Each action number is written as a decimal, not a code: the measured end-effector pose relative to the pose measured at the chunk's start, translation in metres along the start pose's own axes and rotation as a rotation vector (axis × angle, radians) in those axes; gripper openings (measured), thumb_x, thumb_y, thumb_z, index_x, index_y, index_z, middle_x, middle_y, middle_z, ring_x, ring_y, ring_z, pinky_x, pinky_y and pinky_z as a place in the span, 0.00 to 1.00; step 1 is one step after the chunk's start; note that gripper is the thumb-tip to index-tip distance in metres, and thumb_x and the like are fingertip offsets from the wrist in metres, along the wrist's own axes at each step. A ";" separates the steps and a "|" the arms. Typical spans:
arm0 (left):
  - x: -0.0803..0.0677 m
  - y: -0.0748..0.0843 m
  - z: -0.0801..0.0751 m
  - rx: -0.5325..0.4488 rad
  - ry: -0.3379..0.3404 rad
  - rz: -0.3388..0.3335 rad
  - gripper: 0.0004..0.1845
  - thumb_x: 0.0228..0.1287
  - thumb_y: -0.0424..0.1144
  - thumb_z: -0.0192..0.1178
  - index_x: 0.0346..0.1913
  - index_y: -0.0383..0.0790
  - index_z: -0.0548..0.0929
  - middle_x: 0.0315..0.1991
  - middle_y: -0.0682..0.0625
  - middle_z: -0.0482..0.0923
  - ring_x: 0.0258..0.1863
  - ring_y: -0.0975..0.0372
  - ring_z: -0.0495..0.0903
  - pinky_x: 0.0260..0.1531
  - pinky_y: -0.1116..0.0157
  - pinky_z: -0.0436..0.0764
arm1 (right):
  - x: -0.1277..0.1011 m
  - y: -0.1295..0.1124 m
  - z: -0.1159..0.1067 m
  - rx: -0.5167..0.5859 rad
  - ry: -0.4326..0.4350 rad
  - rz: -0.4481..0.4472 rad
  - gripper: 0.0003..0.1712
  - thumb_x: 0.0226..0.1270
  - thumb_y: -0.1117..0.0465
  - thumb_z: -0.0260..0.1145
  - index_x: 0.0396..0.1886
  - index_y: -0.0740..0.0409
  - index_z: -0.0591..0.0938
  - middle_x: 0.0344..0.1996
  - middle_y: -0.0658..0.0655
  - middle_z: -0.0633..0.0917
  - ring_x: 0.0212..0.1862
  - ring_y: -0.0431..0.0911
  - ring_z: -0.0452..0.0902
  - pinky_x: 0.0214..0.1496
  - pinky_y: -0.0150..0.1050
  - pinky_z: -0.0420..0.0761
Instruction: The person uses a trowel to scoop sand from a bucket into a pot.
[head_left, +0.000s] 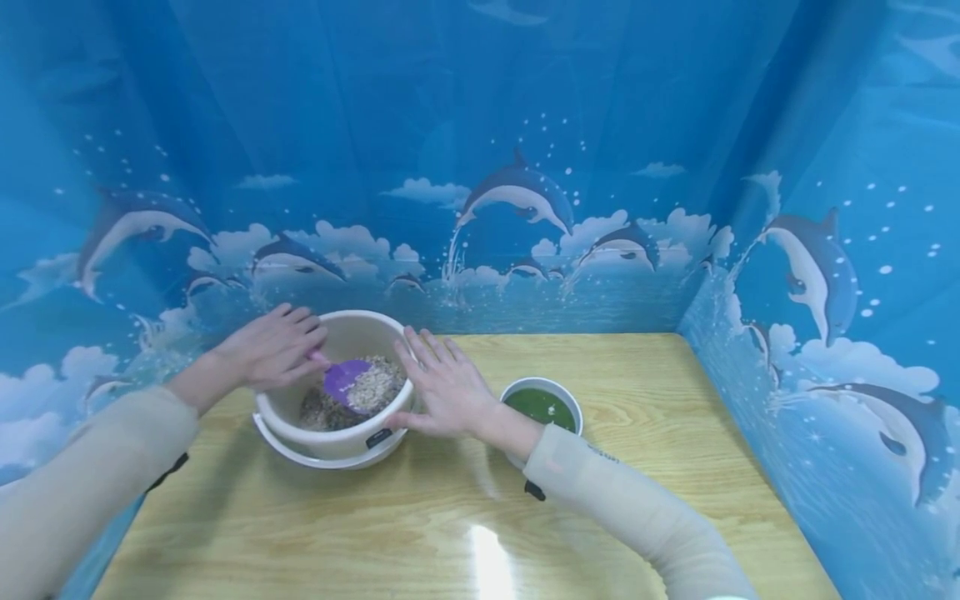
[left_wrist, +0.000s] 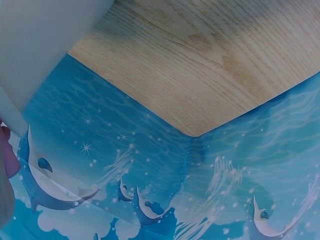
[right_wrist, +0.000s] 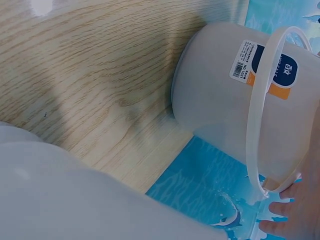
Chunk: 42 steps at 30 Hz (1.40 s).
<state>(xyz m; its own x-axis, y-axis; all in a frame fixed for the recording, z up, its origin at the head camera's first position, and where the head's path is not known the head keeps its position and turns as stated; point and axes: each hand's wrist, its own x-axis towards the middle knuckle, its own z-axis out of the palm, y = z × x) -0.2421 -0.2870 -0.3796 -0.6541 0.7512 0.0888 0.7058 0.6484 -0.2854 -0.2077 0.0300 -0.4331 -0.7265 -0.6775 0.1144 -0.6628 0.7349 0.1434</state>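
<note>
A white bucket point(head_left: 335, 433) stands on the wooden table point(head_left: 465, 517) and holds mixed grain point(head_left: 371, 387). A purple scoop point(head_left: 343, 377) lies in the grain. My left hand point(head_left: 273, 350) reaches over the bucket's left rim and grips the scoop's pink handle. My right hand point(head_left: 442, 387) lies with straight fingers against the bucket's right side. The right wrist view shows the bucket's wall point(right_wrist: 220, 100), its labels, its lowered bail handle point(right_wrist: 260, 125) and my fingertips point(right_wrist: 280, 216) beside it. The left wrist view shows only the bucket wall point(left_wrist: 40, 45) and the table point(left_wrist: 200, 60).
A small white bowl point(head_left: 567, 400) of green stuff stands just right of my right wrist; its outside fills the lower left of the right wrist view point(right_wrist: 60, 195). A blue dolphin-print backdrop point(head_left: 525, 208) walls the table at back and both sides.
</note>
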 end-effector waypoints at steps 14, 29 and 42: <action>-0.006 -0.002 -0.001 0.001 0.024 -0.018 0.15 0.73 0.55 0.61 0.40 0.46 0.77 0.36 0.48 0.77 0.41 0.54 0.75 0.46 0.54 0.73 | 0.000 -0.001 -0.001 -0.001 0.001 0.007 0.67 0.65 0.12 0.43 0.88 0.53 0.45 0.87 0.60 0.45 0.87 0.58 0.50 0.86 0.57 0.55; -0.006 -0.001 -0.003 -0.010 0.015 -0.044 0.15 0.74 0.55 0.60 0.41 0.47 0.78 0.37 0.49 0.78 0.41 0.54 0.75 0.46 0.53 0.73 | -0.001 0.003 -0.010 0.007 -0.035 0.007 0.68 0.64 0.12 0.44 0.88 0.52 0.42 0.87 0.60 0.43 0.88 0.57 0.44 0.86 0.57 0.52; -0.009 -0.002 -0.003 -0.026 -0.014 -0.097 0.16 0.75 0.56 0.60 0.42 0.46 0.79 0.39 0.46 0.80 0.43 0.52 0.77 0.48 0.51 0.76 | -0.018 0.023 -0.010 0.029 0.001 -0.076 0.66 0.65 0.15 0.50 0.88 0.51 0.47 0.87 0.60 0.49 0.87 0.59 0.47 0.86 0.57 0.55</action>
<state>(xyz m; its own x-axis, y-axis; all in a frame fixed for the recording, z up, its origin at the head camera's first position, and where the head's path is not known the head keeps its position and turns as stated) -0.2367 -0.2942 -0.3768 -0.7230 0.6833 0.1014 0.6461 0.7208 -0.2510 -0.2081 0.0590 -0.4216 -0.6736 -0.7315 0.1056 -0.7210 0.6818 0.1234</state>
